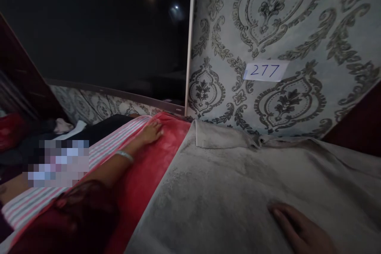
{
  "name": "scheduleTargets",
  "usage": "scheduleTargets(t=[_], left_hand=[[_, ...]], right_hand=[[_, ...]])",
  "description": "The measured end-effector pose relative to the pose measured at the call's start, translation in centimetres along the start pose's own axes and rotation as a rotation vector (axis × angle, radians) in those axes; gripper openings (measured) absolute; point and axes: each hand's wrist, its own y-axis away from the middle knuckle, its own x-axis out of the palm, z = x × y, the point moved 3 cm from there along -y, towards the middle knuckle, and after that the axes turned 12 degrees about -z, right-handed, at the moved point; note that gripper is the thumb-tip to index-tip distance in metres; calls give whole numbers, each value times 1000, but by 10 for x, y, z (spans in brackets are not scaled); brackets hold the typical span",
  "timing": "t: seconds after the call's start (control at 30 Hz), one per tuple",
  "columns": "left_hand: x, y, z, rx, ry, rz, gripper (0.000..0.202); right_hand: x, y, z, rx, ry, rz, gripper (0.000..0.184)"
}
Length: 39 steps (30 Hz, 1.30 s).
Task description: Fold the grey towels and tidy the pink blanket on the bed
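Observation:
My left hand (153, 131) lies on a red plush cloth (151, 158), palm down with its fingers stretched out flat. A pale bracelet circles that wrist, and a dark red sleeve covers the upper arm. Spread to the right of the red cloth is a grey cloth (208, 190), lightly creased, with a folded-over flap along its far edge. Low on the right, my right hand (300, 226) is over the grey cloth, slightly blurred; its thumb and finger show a gap with nothing seen between them. Its other fingers are hidden.
A large dark glossy screen (104, 39) and a patterned wall (282, 99) stand behind the cloths. A paper label (266, 70) reads 277. On the left lie a striped cloth (119, 137) and a pixelated patch, beside part of another forearm (13, 189).

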Motion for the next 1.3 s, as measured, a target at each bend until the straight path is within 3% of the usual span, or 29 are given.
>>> scheduleTargets(t=[0.13, 0.23, 0.4, 0.53, 0.67, 0.8, 0.93, 1.03, 1.2, 1.3], left_hand=[[-18, 66, 5, -28, -122, 166, 63], [-32, 78, 3, -66, -183, 247, 63], [-54, 84, -16, -97, -205, 270, 59], [-79, 150, -18, -91, -198, 276, 62], [-115, 235, 0, -74, -188, 202, 62], [-149, 287, 20, -178, -218, 110, 59], [-175, 313, 28, -328, -268, 6, 51], [-189, 331, 34, -446, -295, -130, 48], [-188, 356, 43, -669, -40, -267, 61], [-182, 360, 44, -784, 66, -319, 58]], right_hand=[[6, 0, -3, 31, 2, 8, 51], [6, -2, 0, 33, 4, 2, 51], [4, -2, 6, -13, -13, 0, 50], [4, -2, 6, -35, 21, 31, 49], [5, -2, 8, -36, 50, 62, 52], [4, -5, 11, -58, 43, 96, 48], [-1, -5, 14, -36, 34, 170, 45], [-14, 12, 21, -96, 27, 159, 54], [-32, 83, 46, -475, 126, 146, 54], [-29, 123, 54, -543, 277, 189, 51]])
